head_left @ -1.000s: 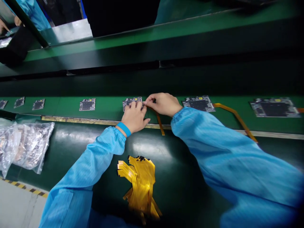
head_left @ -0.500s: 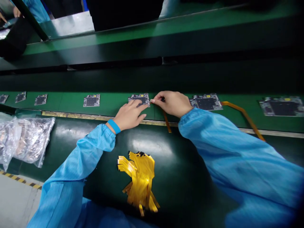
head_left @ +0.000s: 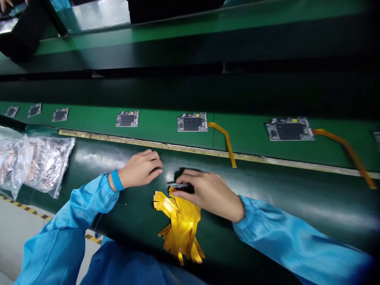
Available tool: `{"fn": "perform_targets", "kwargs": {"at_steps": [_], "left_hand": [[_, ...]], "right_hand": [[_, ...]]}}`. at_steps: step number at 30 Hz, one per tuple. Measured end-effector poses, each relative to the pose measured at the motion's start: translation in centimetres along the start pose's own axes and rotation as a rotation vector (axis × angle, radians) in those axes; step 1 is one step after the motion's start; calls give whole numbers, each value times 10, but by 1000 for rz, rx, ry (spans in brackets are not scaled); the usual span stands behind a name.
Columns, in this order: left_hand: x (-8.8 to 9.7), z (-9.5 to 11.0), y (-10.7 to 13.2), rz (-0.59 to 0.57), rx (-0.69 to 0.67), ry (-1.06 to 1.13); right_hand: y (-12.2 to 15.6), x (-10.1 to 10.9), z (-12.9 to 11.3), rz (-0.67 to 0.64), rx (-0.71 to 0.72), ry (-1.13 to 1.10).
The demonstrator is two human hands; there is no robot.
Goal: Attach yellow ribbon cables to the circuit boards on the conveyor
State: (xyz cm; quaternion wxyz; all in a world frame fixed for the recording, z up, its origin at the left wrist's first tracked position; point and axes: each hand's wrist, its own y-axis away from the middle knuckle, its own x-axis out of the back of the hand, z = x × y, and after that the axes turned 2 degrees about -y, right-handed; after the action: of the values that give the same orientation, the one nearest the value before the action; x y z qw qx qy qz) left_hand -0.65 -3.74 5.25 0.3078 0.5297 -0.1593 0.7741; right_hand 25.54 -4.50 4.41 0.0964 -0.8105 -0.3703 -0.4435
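My right hand is closed at the top end of a pile of yellow flex cables on the near green surface. Between its thumb and fingers shows a thin grey and dark thing too small to make out. My left hand, a blue band at its wrist, hovers left of the pile with nothing in it, fingers loosely bent and thumb apart. Beyond the hands lies a circuit board with one flex cable running from its right edge over the pale ledge.
Several more boards lie along the green strip, including a bare one to the left and one to the right with its own flex cable. Clear plastic bags sit at left. A pale ledge edges the strip.
Both hands have left the middle board and come back toward me, the right to the cable pile. The board now shows its attached flex cable. The view has shifted.
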Motion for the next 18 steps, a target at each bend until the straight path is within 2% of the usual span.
{"fn": "perform_targets", "kwargs": {"at_steps": [4, 9, 13, 18], "left_hand": [[-2, 3, 1, -2, 0, 56], [0, 8, -2, -50, 11, 316], [4, 11, -8, -100, -21, 548], [3, 11, -14, -50, 52, 620]], "right_hand": [[0, -5, -10, -74, -24, 18], [-1, -1, -3, -102, -106, -258], [-6, 2, 2, -71, -152, -488], [-23, 7, -1, 31, -145, -602]]}}
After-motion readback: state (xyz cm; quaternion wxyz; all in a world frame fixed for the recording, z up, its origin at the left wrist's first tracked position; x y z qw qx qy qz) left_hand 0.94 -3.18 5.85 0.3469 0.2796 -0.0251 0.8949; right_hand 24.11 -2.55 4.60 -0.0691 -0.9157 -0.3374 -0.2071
